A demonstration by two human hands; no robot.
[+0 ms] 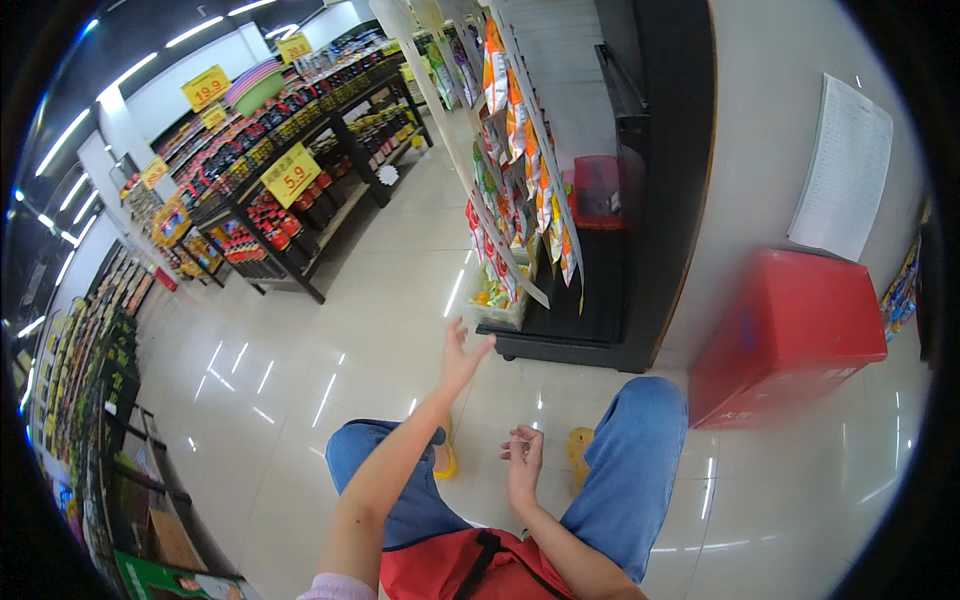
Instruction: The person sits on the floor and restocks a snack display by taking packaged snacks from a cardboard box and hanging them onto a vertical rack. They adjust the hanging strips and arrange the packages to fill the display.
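My left hand [459, 364] reaches forward with its fingers spread and nothing in it. It is nearest to a clear plastic bin [512, 315] of small colourful packets, at the corner of a low black platform [574, 319], and looks apart from both. Above the bin hang pale display strips [442, 97] carrying rows of orange, red and green snack bags [517, 127]. Between my bent knees, over the tiles, my right hand [525, 459] has loosely curled fingers, and I see nothing held in it.
A red box [795, 341] stands against the wall on the right, below a hanging paper sheet [847, 165] with writing. Behind the strips is a red container [598, 187]. Shelves of bottles and jars [277, 225] with yellow price signs [291, 174] run along the left.
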